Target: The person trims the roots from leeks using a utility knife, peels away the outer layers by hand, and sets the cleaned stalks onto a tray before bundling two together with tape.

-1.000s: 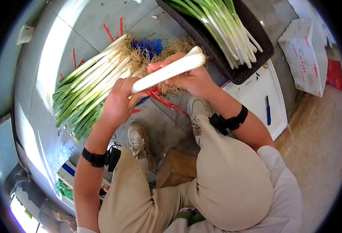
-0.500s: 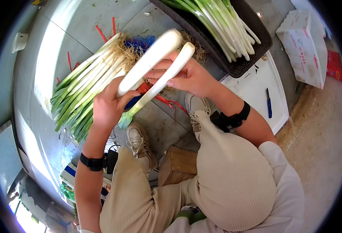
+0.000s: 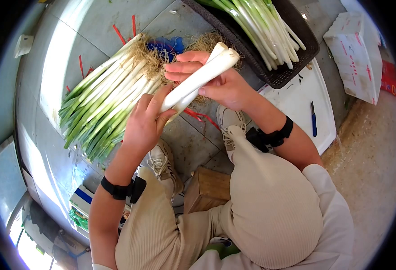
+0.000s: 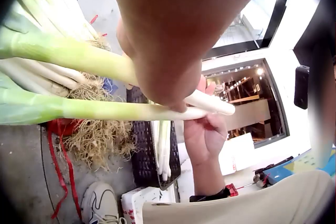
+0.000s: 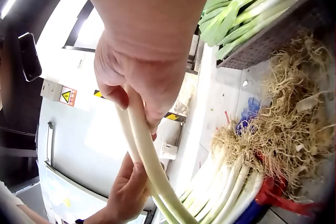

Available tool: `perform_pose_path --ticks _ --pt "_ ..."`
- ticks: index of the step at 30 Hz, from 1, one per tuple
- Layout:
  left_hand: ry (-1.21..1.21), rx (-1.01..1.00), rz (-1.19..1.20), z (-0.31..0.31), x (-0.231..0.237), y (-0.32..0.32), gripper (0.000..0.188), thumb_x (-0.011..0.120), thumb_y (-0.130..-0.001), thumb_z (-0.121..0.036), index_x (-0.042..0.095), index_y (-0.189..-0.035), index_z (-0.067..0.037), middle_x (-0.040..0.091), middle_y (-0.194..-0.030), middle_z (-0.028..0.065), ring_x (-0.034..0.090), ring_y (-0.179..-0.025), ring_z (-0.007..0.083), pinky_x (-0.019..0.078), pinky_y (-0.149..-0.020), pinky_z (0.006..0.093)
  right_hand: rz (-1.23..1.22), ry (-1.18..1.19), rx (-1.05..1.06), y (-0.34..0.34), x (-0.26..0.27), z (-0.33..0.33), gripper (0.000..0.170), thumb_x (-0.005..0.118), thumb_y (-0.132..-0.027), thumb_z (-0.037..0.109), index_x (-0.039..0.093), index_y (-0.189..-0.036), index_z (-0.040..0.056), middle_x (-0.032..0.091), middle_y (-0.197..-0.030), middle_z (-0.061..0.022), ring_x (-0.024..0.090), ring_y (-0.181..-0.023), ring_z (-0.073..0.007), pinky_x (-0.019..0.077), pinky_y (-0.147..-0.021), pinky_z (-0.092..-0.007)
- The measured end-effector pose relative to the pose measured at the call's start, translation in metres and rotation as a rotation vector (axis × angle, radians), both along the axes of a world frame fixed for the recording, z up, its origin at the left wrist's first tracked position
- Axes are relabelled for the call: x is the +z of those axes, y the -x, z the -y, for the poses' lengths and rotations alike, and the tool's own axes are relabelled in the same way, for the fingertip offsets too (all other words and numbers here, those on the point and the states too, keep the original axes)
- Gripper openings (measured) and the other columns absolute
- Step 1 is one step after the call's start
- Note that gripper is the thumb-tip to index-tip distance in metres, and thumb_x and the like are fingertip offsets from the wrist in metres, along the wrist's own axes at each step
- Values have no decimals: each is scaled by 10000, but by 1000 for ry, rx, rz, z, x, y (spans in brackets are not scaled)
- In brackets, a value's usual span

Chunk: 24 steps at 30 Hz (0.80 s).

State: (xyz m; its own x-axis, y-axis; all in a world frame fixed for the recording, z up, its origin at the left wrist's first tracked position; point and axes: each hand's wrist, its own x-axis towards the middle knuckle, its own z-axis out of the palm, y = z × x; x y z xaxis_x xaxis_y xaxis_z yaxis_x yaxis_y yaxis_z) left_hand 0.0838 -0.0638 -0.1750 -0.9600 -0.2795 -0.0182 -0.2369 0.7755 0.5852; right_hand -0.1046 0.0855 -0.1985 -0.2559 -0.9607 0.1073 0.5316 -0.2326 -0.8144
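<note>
Two long green onions (image 3: 200, 80) with clean white stalks lie side by side, slanting up to the right in the head view. My left hand (image 3: 143, 120) grips them lower on the stalks. Around their white ends is my right hand (image 3: 228, 88), its thumb in front and its fingers extended behind. The right wrist view shows the stalks (image 5: 149, 150) passing between that thumb and fingers. Green leaves (image 4: 23, 106) trail off in the left wrist view. Beneath the hands, a pile of untrimmed green onions (image 3: 112, 96) with roots lies on the floor.
A dark woven crate (image 3: 276, 81) at upper right holds trimmed green onions (image 3: 263, 38). On a white board (image 3: 294, 101) lies a blue-handled knife (image 3: 314, 119). Cut roots (image 3: 204, 42) and red ties (image 3: 197, 114) litter the floor. A wooden block (image 3: 207, 191) stands between the shoes.
The two onions were spread apart half a second ago, one toward each hand; now they lie together. My left hand has moved right and up, closer to the right hand.
</note>
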Motion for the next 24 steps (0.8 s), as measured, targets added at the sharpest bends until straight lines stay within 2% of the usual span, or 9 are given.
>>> perform_pose_path --ticks 3,5,6,8,11,14,19,23,24 --pt "-28 6 6 0 -1 -3 572 737 -842 -311 551 -1365 -178 568 -926 101 610 -796 294 524 -706 415 -36 31 10 1 -4 1 534 480 -921 -106 381 -1427 33 487 -1450 -204 446 -1376 -362 359 -1167 -498" --pt "-7 -9 -70 2 -2 -3 583 761 -815 -313 567 -1349 -179 566 -902 98 611 -774 290 525 -687 413 154 -8 19 -1 -4 1 534 480 -916 -112 408 -1412 74 494 -1447 -193 438 -1376 -386 344 -1172 -528" --pt "-8 -7 -68 2 -3 -3 583 761 -815 -313 567 -1349 -179 566 -902 98 611 -774 290 525 -687 413 156 -8 21 -1 -6 2 534 480 -916 -112 408 -1412 74 494 -1447 -193 438 -1376 -386 344 -1172 -528" --pt "-14 5 -67 2 -4 -4 588 777 -802 -301 573 -1338 -174 570 -891 102 613 -779 298 524 -690 413 265 50 39 -3 -10 3 616 474 -867 -129 407 -1429 112 484 -1462 -178 409 -1395 -395 330 -1176 -542" --pt "-35 50 -147 1 -10 -3 573 780 -800 -300 579 -1319 -166 575 -893 104 614 -799 304 522 -704 414 265 37 66 -2 -6 3 668 474 -820 -120 395 -1443 109 468 -1479 -169 380 -1416 -388 323 -1180 -539" --pt "-59 54 -84 -3 -11 2 548 776 -806 -293 583 -1301 -157 583 -916 106 613 -834 309 520 -724 416 256 -27 40 -3 -2 2 709 450 -784 -114 385 -1453 110 452 -1493 -169 367 -1426 -385 313 -1187 -527" --pt "-77 27 -19 -7 -22 4 539 734 -833 -373 563 -1286 -137 591 -960 118 618 -884 333 518 -751 439 288 94 47 0 -19 4 601 562 -866 -52 422 -1423 125 465 -1486 -147 382 -1416 -383 332 -1183 -495" --pt "-73 48 -5 -7 -19 1 533 729 -834 -384 565 -1272 -127 596 -965 124 618 -882 342 516 -758 442 274 152 74 -1 -22 6 572 563 -867 -48 458 -1396 142 476 -1482 -125 390 -1411 -381 330 -1183 -494" --pt "-54 55 -30 -8 -16 -1 531 728 -834 -387 567 -1266 -123 599 -961 125 618 -875 341 515 -756 441 313 138 39 -2 -17 6 616 486 -819 -106 446 -1399 96 497 -1453 -157 413 -1396 -378 333 -1183 -484"
